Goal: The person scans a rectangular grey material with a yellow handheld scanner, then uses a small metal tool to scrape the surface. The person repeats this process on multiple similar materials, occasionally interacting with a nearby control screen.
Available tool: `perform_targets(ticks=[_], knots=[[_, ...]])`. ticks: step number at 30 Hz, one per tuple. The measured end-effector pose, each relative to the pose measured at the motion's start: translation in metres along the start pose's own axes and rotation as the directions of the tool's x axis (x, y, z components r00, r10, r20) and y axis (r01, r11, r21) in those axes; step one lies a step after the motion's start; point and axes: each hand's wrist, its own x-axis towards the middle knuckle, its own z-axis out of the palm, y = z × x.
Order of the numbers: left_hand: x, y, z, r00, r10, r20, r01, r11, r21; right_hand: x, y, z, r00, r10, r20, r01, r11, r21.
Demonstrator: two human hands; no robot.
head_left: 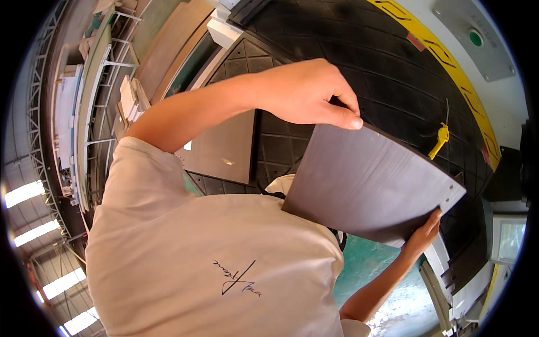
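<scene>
A dark grey-brown wood-grain panel (365, 180) is tilted in front of my body, with a few small holes near its right end. My left hand (314, 92) is closed at its far left corner, thumb and fingertips pinching the edge. Lower down on the right, my right hand (421, 236) grips the panel's near right edge; some of its fingers are hidden by the board. Another panel of similar colour (224, 146) lies to the left, beneath my left forearm.
Beyond the panel is a black ribbed surface (348, 50), bordered by a yellow strip (449, 62). On it lies a yellow tool like an air blow gun (441, 139). Grey machine housing (471, 33) with a green button stands far right. Boards (168, 50) and metal racks stand left.
</scene>
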Motion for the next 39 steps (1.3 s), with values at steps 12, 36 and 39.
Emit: perform_targets(ticks=[12, 36, 39], knots=[[-0.056, -0.187, 0.126, 0.710, -0.644, -0.283, 0.299, 0.641, -0.707, 0.153, -0.116, 0.202, 0.773, -0.328, 0.543, 0.581, 0.711, -0.397], [-0.038, -0.155, 0.264, 0.505, -0.852, -0.135, -0.037, 0.134, -0.990, -0.056, -0.028, 0.181, 0.466, 0.197, 0.863, -0.246, 0.965, -0.087], [-0.033, -0.140, 0.257, 0.635, -0.760, -0.137, 0.159, 0.302, -0.940, -0.086, 0.001, 0.183, 0.640, 0.236, 0.731, -0.407, 0.911, 0.062]])
